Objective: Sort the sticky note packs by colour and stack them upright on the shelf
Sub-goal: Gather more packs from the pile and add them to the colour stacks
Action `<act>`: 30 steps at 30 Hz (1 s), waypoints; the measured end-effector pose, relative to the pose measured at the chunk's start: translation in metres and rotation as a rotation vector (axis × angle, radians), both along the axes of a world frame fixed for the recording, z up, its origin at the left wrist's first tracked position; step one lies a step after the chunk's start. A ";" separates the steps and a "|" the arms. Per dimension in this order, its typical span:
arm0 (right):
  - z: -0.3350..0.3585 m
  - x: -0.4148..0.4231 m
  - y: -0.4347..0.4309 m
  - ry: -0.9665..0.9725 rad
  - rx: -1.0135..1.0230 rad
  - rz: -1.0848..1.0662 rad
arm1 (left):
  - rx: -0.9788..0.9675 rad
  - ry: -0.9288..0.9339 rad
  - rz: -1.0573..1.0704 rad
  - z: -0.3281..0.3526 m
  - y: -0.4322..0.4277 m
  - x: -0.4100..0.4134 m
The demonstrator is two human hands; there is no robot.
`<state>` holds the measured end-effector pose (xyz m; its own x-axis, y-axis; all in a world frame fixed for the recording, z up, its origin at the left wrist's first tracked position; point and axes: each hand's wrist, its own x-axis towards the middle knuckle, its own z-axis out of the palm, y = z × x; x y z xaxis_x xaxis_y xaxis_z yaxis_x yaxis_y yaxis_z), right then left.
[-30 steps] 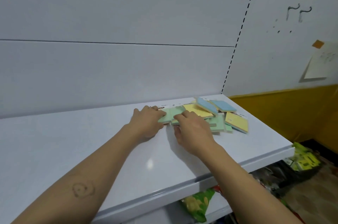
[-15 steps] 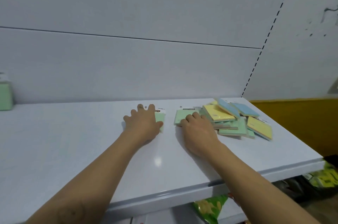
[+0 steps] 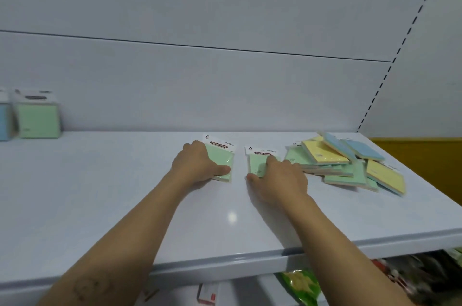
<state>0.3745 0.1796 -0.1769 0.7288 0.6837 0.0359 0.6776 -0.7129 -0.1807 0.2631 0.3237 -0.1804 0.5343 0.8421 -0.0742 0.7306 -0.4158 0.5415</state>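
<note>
Fingers of the left hand (image 3: 197, 165) curl over one green sticky note pack (image 3: 222, 162); the right hand (image 3: 280, 178) presses another green pack (image 3: 257, 164) flat — both left of the mixed pile (image 3: 350, 163). Thin packs could slip or topple when stood up.

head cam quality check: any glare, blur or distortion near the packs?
Head view: small specular glare spot on the shelf between the forearms; the upright green pack far left and the loose pile look soft; wide-angle bowing along the shelf's front edge; soft, even shadows under both hands.
</note>
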 end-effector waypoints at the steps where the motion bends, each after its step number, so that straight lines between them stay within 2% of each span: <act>1: 0.003 0.001 0.003 0.034 -0.002 -0.015 | 0.006 -0.030 0.000 -0.001 0.000 -0.003; 8: 0.010 0.010 0.015 0.189 0.069 -0.096 | -0.107 -0.357 -0.069 0.001 -0.003 -0.025; 14: 0.026 0.019 0.014 0.289 0.003 -0.056 | -0.169 -0.357 -0.151 0.016 0.005 -0.046; 17: 0.030 0.026 0.014 0.310 0.098 -0.009 | -0.163 -0.389 -0.136 0.023 0.014 -0.054; 23: 0.044 0.023 0.022 0.219 0.447 0.089 | -0.158 -0.497 -0.092 0.035 0.027 -0.067; 30: 0.050 -0.005 0.053 0.278 0.614 0.216 | -0.074 -0.627 0.034 0.045 0.055 -0.109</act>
<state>0.3696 0.2322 -0.1272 0.6174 0.7297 0.2940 0.6629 -0.2812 -0.6939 0.1539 0.3789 -0.1357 0.4684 0.8638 0.1855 0.2775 -0.3432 0.8973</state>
